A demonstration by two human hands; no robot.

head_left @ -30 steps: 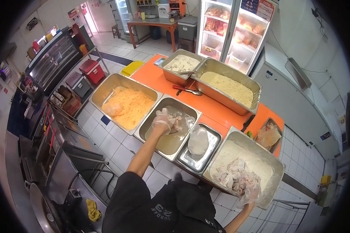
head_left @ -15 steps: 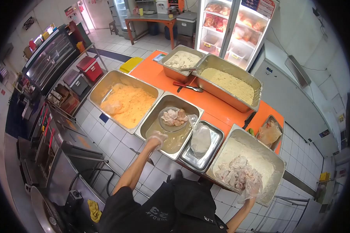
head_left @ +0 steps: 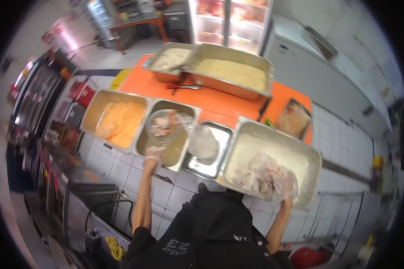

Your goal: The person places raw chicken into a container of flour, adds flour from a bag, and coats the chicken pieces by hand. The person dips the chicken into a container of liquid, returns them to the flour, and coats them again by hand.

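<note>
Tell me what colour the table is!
The table is bright orange, clearest in the head view.

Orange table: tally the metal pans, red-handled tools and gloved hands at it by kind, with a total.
Metal pans: 7 (front row 4, back 2, right end 1)
Red-handled tool: 1
Gloved hands: 2 (left hand, right hand)
Total: 10
</note>
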